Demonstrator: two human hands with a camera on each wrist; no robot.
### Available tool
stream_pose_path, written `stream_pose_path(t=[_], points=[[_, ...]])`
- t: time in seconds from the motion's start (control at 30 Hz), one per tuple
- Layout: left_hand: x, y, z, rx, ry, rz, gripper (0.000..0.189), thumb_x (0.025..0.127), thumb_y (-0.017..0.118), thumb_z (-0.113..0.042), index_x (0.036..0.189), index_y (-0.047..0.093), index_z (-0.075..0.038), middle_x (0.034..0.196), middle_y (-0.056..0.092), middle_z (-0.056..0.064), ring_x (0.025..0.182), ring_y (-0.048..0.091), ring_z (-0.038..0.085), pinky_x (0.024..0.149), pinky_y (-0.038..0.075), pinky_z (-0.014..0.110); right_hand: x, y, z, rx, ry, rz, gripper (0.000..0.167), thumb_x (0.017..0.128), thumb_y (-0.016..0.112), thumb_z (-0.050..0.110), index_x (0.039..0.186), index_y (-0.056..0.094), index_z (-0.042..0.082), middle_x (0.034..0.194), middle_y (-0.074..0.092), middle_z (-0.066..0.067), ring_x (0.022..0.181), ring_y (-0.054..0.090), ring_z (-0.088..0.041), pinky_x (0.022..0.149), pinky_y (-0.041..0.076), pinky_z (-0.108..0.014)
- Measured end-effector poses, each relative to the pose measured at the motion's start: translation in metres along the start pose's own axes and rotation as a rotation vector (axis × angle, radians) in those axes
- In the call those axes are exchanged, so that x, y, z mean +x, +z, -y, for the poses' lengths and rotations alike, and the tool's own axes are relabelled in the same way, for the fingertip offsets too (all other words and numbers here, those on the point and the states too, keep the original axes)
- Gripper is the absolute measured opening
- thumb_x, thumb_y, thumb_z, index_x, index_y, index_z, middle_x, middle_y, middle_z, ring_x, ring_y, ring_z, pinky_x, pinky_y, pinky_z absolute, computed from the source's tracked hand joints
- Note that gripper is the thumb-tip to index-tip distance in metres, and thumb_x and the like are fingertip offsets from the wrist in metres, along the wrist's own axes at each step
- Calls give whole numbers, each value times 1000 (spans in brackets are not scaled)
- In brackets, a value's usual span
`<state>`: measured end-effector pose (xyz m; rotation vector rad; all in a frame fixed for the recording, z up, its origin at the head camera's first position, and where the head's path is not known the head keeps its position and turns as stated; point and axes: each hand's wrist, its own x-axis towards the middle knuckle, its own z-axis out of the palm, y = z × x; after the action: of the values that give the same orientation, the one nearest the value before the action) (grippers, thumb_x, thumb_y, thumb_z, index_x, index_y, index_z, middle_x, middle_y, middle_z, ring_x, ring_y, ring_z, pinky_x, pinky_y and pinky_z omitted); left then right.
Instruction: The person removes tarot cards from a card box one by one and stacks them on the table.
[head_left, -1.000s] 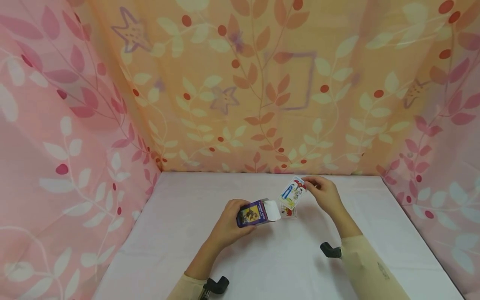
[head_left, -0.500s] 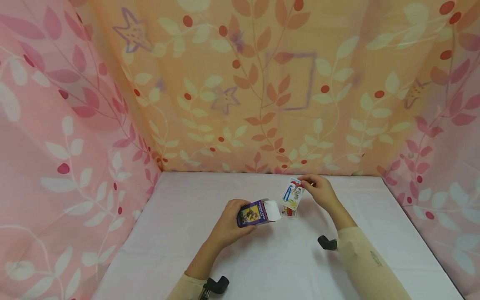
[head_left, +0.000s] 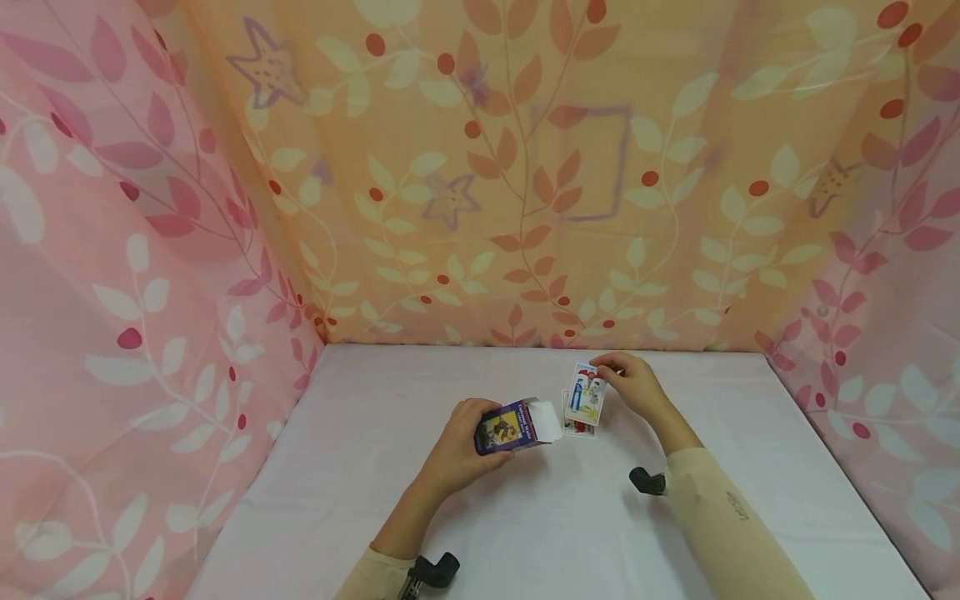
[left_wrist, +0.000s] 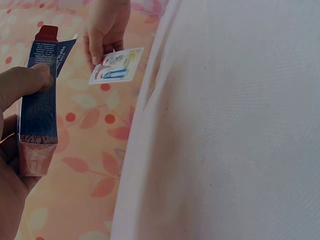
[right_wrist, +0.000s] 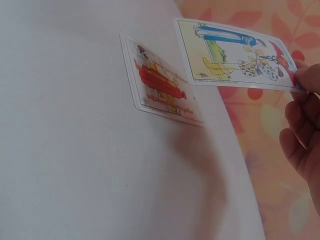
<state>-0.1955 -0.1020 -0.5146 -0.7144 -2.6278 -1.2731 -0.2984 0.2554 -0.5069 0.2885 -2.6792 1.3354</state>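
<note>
My left hand [head_left: 459, 446] grips a dark blue and purple card box [head_left: 504, 428], its fingers and thumb on the sides. The box's white end flap [head_left: 545, 419] stands open toward the right. In my right hand [head_left: 633, 385] a tarot card [head_left: 586, 395] is pinched at one corner between thumb and fingers, picture side up. Below that card a small stack of cards [right_wrist: 162, 87] lies face up on the white cloth, the top one showing a red figure. In the head view the held card overlaps most of the stack.
A white cloth [head_left: 360, 400] covers the table, with an orange leaf-patterned curtain [head_left: 420, 250] at its far edge. Pink patterned curtains [head_left: 187, 275] hang at both sides. A black wrist camera mount [head_left: 437, 570] juts from each sleeve.
My right hand has moved slightly left and toward me, turning the card more upright and bringing it over the stack. The left hand and box have stayed in place.
</note>
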Motion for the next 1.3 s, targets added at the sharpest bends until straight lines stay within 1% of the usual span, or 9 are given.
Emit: stream_pose_path(t=[0.27, 0.5, 0.57, 0.77, 0.93, 1.1, 1.2, 1.3], points=[[-1, -2, -2, -2, 2, 1, 72, 79, 89, -42, 138, 51, -27, 136, 52, -10, 121, 48, 10, 104, 50, 42, 4, 8, -9, 5, 44, 32, 21, 105, 59, 19, 117, 73, 8, 114, 71, -11, 98, 57, -25, 85, 49, -35], [0, -2, -3, -1, 61, -22, 71, 77, 91, -34, 136, 54, -22, 132, 55, -8, 120, 48, 11, 101, 49, 40, 7, 14, -14, 18, 70, 54, 22, 105, 59, 18, 118, 73, 7, 115, 71, -13, 100, 60, -27, 87, 52, -38], [0, -2, -3, -5, 61, -25, 71, 76, 92, -34, 135, 54, -23, 132, 55, -9, 120, 48, 9, 101, 49, 40, 8, 15, -15, 22, 80, 57, 22, 105, 59, 19, 118, 73, 8, 116, 71, -13, 101, 60, -28, 89, 52, -39], [0, -3, -4, -8, 66, -26, 71, 76, 92, -34, 135, 54, -22, 131, 56, -9, 120, 48, 9, 101, 49, 40, 11, 20, -22, 16, 71, 69, 22, 105, 58, 17, 118, 73, 6, 118, 71, -14, 105, 60, -29, 95, 50, -45], [0, -4, -4, 3, 68, -27, 71, 77, 91, -33, 136, 54, -21, 132, 55, -8, 120, 48, 10, 101, 49, 40, 13, 25, -29, 40, 112, 85, 23, 105, 56, 15, 118, 72, 6, 115, 71, -13, 105, 60, -27, 97, 48, -43], [0, -4, -4, 3, 58, -25, 72, 77, 91, -33, 137, 53, -23, 133, 55, -9, 120, 48, 10, 101, 49, 40, 13, 30, -33, 83, 150, 103, 23, 106, 55, 16, 119, 71, 6, 116, 68, -13, 106, 57, -27, 97, 47, -42], [0, -4, -3, 3, 57, -23, 72, 77, 91, -36, 137, 53, -24, 133, 55, -10, 120, 48, 10, 101, 49, 40, 12, 32, -35, 96, 154, 101, 22, 105, 57, 16, 117, 72, 7, 117, 69, -12, 106, 57, -27, 96, 47, -40], [0, -5, -2, 6, 54, -21, 71, 78, 90, -39, 137, 52, -24, 133, 54, -10, 120, 48, 10, 101, 49, 39, 11, 34, -37, 87, 124, 102, 22, 105, 57, 15, 118, 72, 6, 118, 70, -13, 106, 57, -26, 95, 48, -39]])
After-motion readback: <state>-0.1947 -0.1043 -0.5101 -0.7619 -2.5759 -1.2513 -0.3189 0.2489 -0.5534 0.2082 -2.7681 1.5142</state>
